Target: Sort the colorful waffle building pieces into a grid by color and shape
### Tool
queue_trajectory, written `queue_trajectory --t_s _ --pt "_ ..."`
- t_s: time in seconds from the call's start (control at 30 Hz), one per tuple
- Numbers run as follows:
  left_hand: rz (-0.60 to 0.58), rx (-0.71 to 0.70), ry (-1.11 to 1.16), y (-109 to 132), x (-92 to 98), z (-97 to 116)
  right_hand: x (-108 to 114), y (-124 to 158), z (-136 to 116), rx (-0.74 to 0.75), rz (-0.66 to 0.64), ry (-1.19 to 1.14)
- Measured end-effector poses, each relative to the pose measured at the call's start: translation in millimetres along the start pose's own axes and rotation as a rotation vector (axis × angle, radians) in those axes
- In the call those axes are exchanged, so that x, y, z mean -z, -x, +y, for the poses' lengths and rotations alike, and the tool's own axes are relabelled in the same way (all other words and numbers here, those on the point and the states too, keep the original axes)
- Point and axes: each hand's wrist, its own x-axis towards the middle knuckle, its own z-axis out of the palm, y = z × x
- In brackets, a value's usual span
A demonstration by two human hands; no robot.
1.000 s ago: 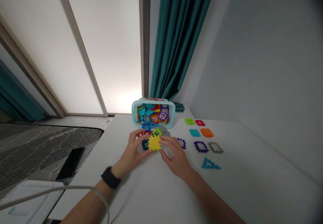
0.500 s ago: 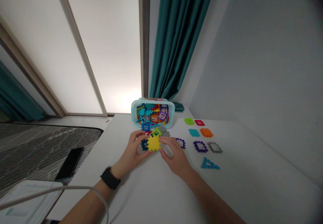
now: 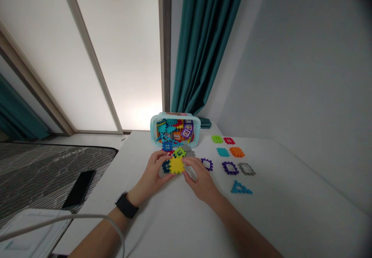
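My left hand (image 3: 152,176) and my right hand (image 3: 200,179) meet over the white table (image 3: 180,219), both pinching a small cluster of toothed plastic tiles. A yellow tile (image 3: 176,165) faces me, with a dark blue tile (image 3: 166,166) behind it on the left and a lime green tile (image 3: 179,152) on top. Grey pieces show beside my right fingers. A black watch (image 3: 125,205) sits on my left wrist. Just beyond the hands, a light blue tub (image 3: 175,129) lies tipped toward me, full of mixed coloured tiles.
Loose tiles lie to the right: green (image 3: 217,138), red (image 3: 229,140), teal (image 3: 223,152), orange (image 3: 237,152), purple (image 3: 230,167), grey (image 3: 247,168), and a blue triangle (image 3: 241,188). A black phone (image 3: 79,188) lies on the striped mattress at left. A white cable (image 3: 72,219) crosses the lower left.
Almost nothing has moved. Both hands stay on the tile cluster, with only a small shift of the fingers and the camera.
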Motion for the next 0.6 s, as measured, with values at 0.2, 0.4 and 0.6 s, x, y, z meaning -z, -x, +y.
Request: queue_trajectory --t_s 0.2,0.4,0.6 --pt "-0.019 0.011 -0.003 1 -4.0 -4 -4 2 7 -0.008 -0.004 -0.022" --pt "-0.041 0.024 -0.032 0 -7.3 -9 -8 3 12 -0.022 0.001 -0.034" --pt "-0.087 -0.021 -0.104 -12 -1.6 -11 -7 2 10 -0.052 0.038 -0.011"
